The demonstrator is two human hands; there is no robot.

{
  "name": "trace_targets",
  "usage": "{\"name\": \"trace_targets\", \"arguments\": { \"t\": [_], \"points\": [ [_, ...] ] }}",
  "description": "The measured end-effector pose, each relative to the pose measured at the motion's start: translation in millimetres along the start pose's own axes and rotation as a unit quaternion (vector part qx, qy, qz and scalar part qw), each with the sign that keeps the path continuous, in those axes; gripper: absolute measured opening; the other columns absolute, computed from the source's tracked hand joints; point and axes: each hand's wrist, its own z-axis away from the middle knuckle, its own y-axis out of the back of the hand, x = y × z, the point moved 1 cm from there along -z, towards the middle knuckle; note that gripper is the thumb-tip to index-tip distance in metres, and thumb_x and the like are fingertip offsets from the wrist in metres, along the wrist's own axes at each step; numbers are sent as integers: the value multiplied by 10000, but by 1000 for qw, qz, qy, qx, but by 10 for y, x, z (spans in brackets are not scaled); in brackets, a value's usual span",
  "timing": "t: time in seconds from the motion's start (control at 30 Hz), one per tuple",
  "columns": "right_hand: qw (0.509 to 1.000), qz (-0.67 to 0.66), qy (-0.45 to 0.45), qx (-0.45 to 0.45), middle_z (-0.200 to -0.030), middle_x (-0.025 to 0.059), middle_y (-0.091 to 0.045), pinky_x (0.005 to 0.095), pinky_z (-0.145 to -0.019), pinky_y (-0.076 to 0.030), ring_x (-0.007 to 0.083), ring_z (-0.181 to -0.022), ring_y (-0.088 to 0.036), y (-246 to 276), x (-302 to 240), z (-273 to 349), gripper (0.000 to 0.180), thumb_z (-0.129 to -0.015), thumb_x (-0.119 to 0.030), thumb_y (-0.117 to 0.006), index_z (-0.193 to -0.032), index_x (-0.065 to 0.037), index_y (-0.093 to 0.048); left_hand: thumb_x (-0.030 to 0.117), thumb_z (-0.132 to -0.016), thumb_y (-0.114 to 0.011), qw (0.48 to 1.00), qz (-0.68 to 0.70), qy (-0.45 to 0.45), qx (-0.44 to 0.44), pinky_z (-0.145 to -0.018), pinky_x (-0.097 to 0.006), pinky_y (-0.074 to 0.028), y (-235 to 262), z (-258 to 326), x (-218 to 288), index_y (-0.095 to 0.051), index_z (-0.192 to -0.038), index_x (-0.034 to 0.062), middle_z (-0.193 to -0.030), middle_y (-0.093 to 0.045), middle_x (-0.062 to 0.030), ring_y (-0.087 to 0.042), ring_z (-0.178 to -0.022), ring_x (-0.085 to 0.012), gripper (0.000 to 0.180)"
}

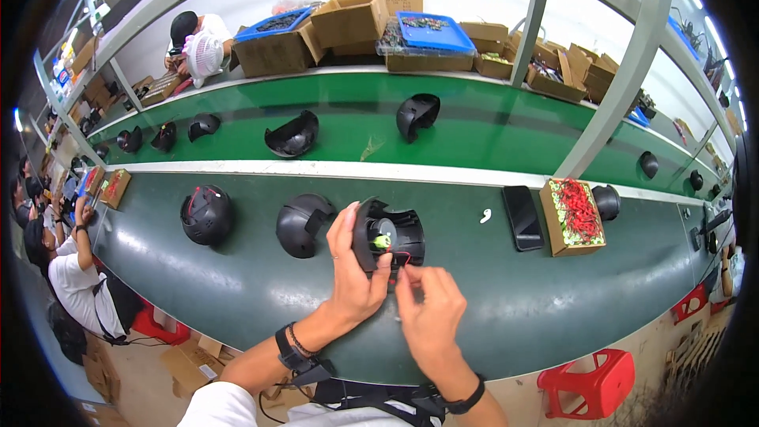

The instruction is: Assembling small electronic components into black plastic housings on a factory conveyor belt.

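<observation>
The left hand [356, 273] is curled tight around a hollow black plastic shell [409, 231], just over the dark green table [245, 292]. The right hand [432, 304] has its finger and thumb close together by a thin red wire [405, 256] at the shell; I can't tell if they pinch it. Behind the table is a long, bright green belt [498, 115]. A red stool [594, 379] stands on the floor.
</observation>
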Motion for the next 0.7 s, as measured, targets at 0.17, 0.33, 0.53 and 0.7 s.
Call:
{"name": "trace_targets", "arguments": {
  "t": [0.17, 0.33, 0.53, 0.7],
  "points": [
    [998, -4, 66, 7, -933, 140, -734, 431, -735, -566, 351, -850, -713, -177, -389, 309, 157, -845, 35, -807, -962, -15, -716, 259, -1171, -478, 899, 298, 300, 112, -1166, -355, -404, 117, 7, 181, -320, -1611, -3, -1454, -549, -131, -526, -1316, -195, 536],
    [976, -91, 91, -177, -1167, 203, -731, 470, -901, -580, 398, -1042, -714, -326, -587, 540, 269, -902, 55, -699, -1169, 17, -707, 336, -1163, -516, 826, 415, 374, 77, -1087, -324, -470, 534, 237, -21, -525, -1491, 32, -1320, -645, -50, -597, -1189, -132, 447],
    [879, -137, 52, -453, -1345, 244, -670, 459, -1031, -557, 420, -1239, -652, -29, -578, 88, 421, -943, -11, -661, -1363, 13, -641, 292, -1118, -608, 904, 213, 366, 58, -975, -295, -521, 1531, 371, -289, -638, -1355, -34, -1184, -696, -36, -624, -1080, -116, 403],
    [904, 30, 287, -316, -1623, 202, -446, 540, -1211, -397, 448, -1483, -436, -732, -421, -870, 908, -802, 34, -729, -1628, -179, -418, 318, -1083, -650, 897, 19, 427, -112, -911, -312, -558, 2181, 192, -553, -664, -1330, -35, -1150, -727, -65, -668, -1022, -141, 431]
  ]
}}
